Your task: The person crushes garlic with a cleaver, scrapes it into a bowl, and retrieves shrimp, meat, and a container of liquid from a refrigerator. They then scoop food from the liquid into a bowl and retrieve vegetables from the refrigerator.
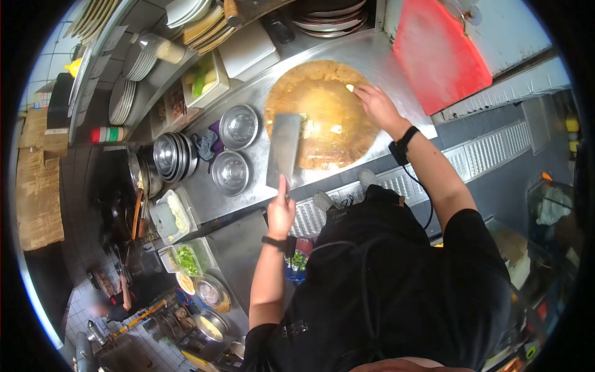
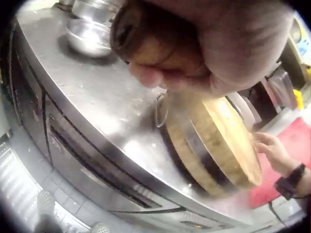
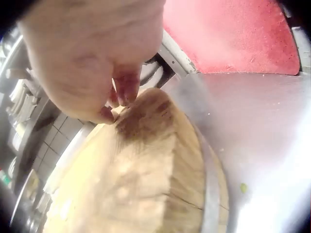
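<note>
A round wooden chopping block (image 1: 334, 139) stands on the steel counter. My left hand (image 1: 281, 218) grips the cleaver, its broad blade (image 1: 284, 146) over the block's left side; the left wrist view shows my fingers curled round its wooden handle (image 2: 167, 52). Small pale pieces (image 1: 336, 129) lie on the wood. At the block's far right edge my right hand (image 1: 379, 110) pinches a small pale piece (image 1: 350, 88) at its fingertips. Close up, in the right wrist view, those fingers (image 3: 127, 87) are bent down at the block's rim, and the piece is hidden.
Two metal bowls (image 1: 239, 127) sit left of the block, near stacked bowls (image 1: 166, 156). A red board (image 1: 440, 56) leans at the right. Containers of chopped greens (image 1: 186, 259) and other food line the left side. Another person (image 1: 118, 304) is at lower left.
</note>
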`<action>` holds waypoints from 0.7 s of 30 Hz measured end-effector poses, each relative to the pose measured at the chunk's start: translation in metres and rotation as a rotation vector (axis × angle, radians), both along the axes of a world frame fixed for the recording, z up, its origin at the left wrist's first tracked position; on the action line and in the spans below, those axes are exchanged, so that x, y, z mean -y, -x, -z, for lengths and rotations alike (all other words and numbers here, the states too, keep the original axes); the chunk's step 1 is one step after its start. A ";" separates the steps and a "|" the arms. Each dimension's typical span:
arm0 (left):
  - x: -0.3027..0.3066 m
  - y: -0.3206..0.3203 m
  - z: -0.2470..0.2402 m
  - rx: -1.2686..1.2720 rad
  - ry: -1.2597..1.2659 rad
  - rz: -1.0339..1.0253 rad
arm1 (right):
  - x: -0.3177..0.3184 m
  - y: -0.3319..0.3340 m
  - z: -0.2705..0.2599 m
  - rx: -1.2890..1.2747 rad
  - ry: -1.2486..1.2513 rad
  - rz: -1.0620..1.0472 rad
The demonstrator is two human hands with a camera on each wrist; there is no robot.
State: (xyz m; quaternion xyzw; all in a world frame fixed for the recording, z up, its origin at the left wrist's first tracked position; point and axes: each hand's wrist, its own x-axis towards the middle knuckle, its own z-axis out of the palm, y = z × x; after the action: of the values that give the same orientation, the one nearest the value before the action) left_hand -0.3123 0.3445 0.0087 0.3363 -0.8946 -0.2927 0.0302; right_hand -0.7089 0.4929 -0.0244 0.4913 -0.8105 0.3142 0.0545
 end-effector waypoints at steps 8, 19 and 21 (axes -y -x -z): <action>-0.013 0.042 0.014 0.053 -0.129 -0.010 | 0.036 0.005 0.035 0.000 -0.092 -0.147; -0.010 0.027 -0.013 -0.103 -0.587 -0.252 | 0.017 -0.042 0.010 0.172 0.063 -0.190; -0.009 0.032 -0.011 -0.172 -0.697 -0.310 | 0.023 -0.036 0.013 0.143 0.013 -0.276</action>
State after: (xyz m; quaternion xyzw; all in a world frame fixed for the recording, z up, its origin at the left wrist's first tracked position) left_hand -0.3447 0.3540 0.0195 0.4319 -0.6743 -0.5980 0.0328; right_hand -0.6728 0.4703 -0.0370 0.5741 -0.7350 0.3582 -0.0437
